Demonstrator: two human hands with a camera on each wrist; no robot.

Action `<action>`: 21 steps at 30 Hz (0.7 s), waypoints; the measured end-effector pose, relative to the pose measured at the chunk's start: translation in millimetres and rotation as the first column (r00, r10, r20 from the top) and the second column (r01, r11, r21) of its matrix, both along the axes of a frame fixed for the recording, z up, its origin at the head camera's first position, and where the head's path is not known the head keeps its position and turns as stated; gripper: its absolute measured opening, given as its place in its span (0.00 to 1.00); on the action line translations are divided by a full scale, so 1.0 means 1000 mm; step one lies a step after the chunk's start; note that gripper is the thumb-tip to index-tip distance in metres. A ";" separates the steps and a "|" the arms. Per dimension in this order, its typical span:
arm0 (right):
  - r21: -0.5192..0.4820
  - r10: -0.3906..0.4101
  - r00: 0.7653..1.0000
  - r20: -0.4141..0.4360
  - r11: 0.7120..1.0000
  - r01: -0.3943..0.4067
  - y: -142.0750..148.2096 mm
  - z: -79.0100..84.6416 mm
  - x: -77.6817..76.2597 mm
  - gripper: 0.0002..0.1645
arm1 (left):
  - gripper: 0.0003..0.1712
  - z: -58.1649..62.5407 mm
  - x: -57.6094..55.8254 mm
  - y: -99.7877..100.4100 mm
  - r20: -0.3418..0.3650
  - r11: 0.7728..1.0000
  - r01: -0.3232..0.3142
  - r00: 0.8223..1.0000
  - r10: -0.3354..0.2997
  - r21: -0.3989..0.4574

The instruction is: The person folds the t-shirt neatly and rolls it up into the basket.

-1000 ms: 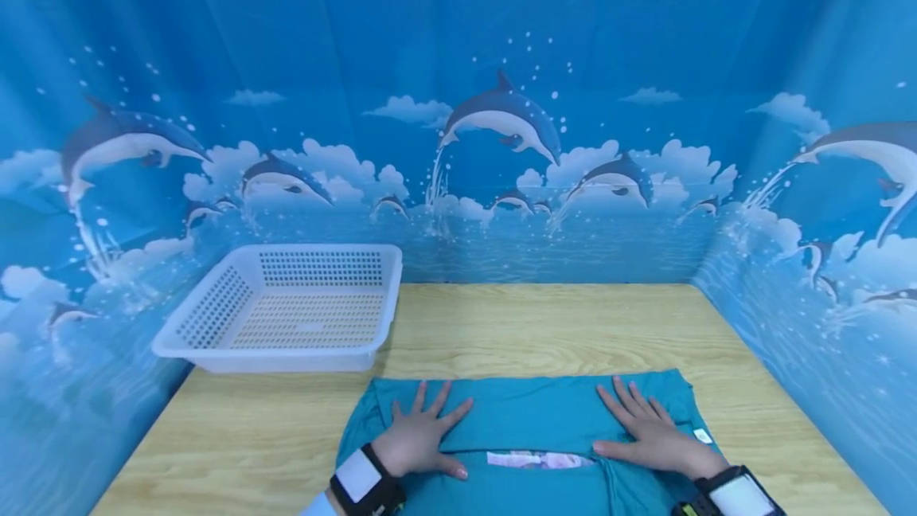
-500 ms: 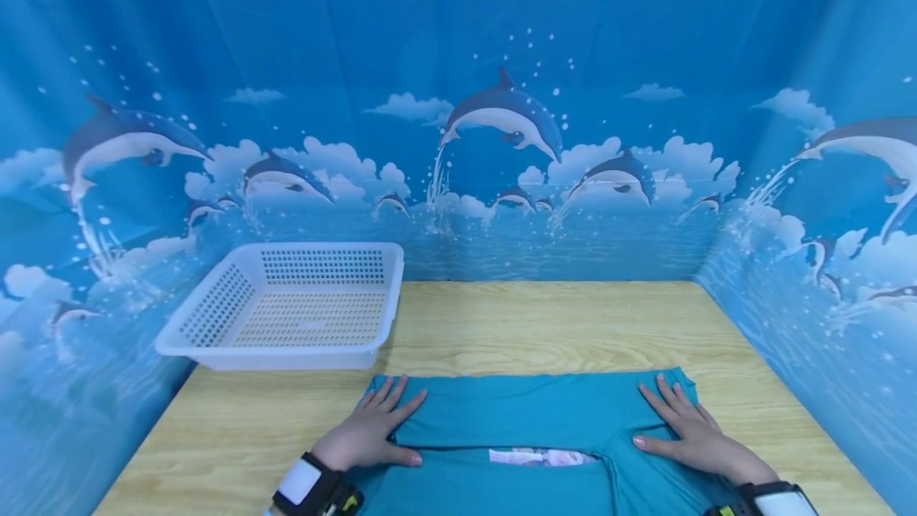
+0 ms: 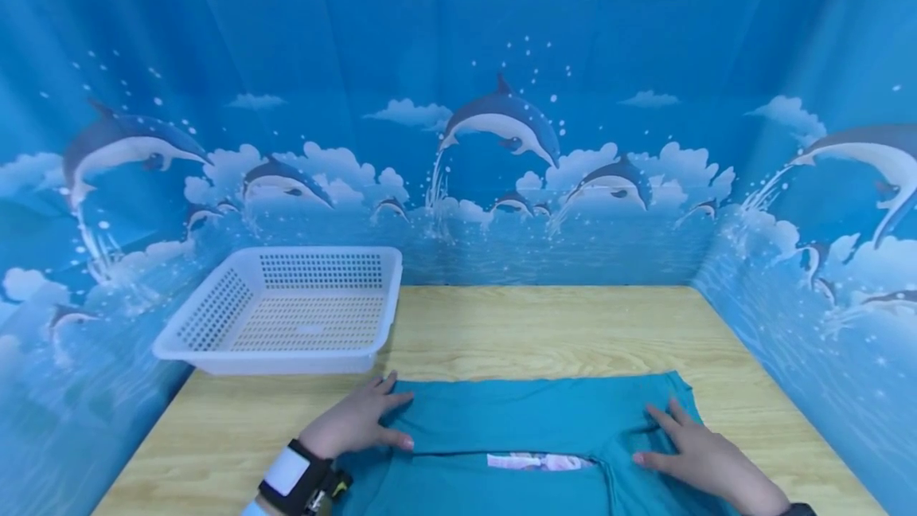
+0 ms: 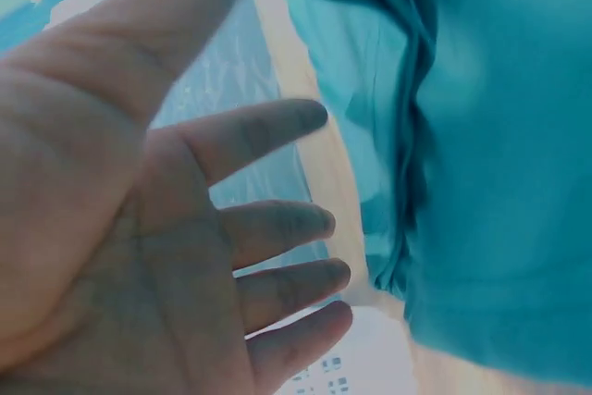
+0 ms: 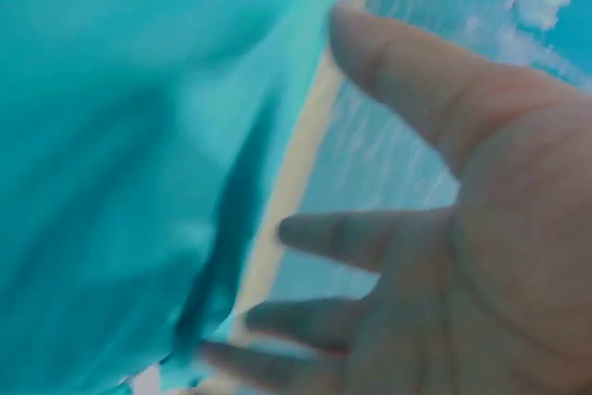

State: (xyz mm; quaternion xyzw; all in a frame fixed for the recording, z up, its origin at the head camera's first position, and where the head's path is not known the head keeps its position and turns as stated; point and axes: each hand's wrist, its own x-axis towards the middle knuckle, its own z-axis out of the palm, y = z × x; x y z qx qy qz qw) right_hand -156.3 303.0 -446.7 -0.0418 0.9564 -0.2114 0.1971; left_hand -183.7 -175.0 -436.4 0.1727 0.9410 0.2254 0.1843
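Observation:
A teal garment lies folded on the table at the bottom of the head view, with a narrow strip of pale printed cloth showing through a gap in its middle. My left hand is at the garment's left edge, fingers spread, thumb over the cloth. On the opposite side, my right hand is over the garment's right edge, its fingers apart. Both wrist views show straight fingers beside the teal cloth and nothing gripped: the left fingers by a folded side edge, the right fingers by a creased side.
A white plastic basket with perforated walls stands at the back left of the wooden table. Behind and on both sides hangs a blue curtain printed with dolphins.
Both hands have slid outward from the garment's middle to its side edges, the left to the left, the right to the right and a little nearer. The garment stays in place.

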 end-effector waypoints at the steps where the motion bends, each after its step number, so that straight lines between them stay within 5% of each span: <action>1: 0.028 -0.021 0.999 0.037 0.999 0.020 -0.005 0.000 0.004 0.60 | 0.43 0.001 -0.001 0.000 0.002 1.000 -0.002 1.000 0.002 0.004; 4: 0.116 -0.079 0.990 0.118 0.991 0.066 -0.023 -0.004 0.018 0.66 | 0.40 0.002 -0.002 0.001 0.014 1.000 0.015 1.000 -0.015 0.019; 8: 0.203 -0.113 0.988 0.105 0.975 0.090 -0.043 -0.013 0.029 0.68 | 0.39 0.000 -0.001 0.007 0.053 0.998 0.038 0.998 -0.041 0.053; 21: 0.231 -0.104 0.988 0.112 0.970 0.076 -0.050 -0.012 0.021 0.67 | 0.39 -0.006 0.003 0.016 0.058 1.000 0.008 0.998 -0.008 0.000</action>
